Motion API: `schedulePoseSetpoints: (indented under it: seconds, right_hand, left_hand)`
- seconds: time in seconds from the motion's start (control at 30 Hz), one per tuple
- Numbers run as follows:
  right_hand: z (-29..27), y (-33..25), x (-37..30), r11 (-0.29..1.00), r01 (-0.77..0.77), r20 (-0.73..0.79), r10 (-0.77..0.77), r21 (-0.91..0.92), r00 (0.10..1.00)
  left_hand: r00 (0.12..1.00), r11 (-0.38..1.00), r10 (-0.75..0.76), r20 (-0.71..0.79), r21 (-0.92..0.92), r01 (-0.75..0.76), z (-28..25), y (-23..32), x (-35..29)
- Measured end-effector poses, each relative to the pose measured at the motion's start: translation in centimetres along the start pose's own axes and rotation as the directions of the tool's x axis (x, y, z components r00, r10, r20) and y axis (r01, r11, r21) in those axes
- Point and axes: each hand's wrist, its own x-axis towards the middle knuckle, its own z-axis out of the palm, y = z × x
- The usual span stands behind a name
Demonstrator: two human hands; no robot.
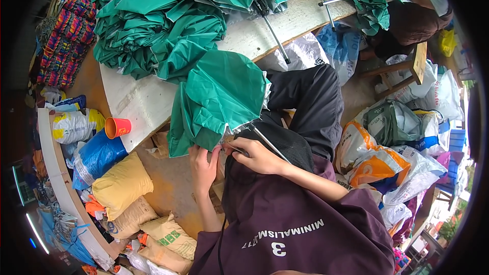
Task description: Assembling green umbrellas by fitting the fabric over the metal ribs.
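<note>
A green umbrella (pixel 219 91) with a silvery underside lies partly folded across my lap and against the table edge. Its metal shaft (pixel 270 141) slants down to the right, beside my right wrist. My left hand (pixel 204 165) is closed at the near edge of the green cloth, thumb and fingers pinching it. Close by on the right, my right hand (pixel 253 156) is closed too, its fingertips together near the same edge. Whatever small thing sits in those fingertips is too small to make out.
A white table (pixel 130 94) carries a heap of green umbrellas (pixel 147 25), some shafts jutting over its edge. An orange cup (pixel 117 127) stands at its left corner. Sacks (pixel 122 178) lie at left, plastic bags (pixel 377 165) at right. Another person (pixel 415 18) sits beyond a wooden stool (pixel 418 63).
</note>
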Motion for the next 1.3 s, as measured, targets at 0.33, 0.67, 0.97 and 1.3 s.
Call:
schedulePoseSetpoints:
  seconds: [0.33,0.67,0.97,1.3]
  right_hand:
    - [0.7,-1.0,1.2,0.994,0.048,-0.143,-0.062,-0.100,0.988]
    - [2.3,0.4,2.4,0.992,-0.100,-0.251,0.079,-0.073,0.965]
    - [1.5,0.5,1.9,0.994,-0.106,-0.199,0.109,0.026,0.974]
    - [2.4,0.5,2.1,1.000,-0.010,-0.278,0.002,-0.027,0.961]
  left_hand:
    - [0.998,0.996,-0.016,-0.056,-0.083,0.011,0.9,-0.8,-0.9]
    - [0.966,0.989,0.145,-0.214,0.035,-0.141,1.5,0.1,-0.7]
    - [0.975,0.995,0.098,-0.201,-0.017,-0.103,1.7,-0.6,-0.9]
    - [0.971,0.996,0.086,-0.224,0.005,-0.087,1.5,0.2,-0.8]
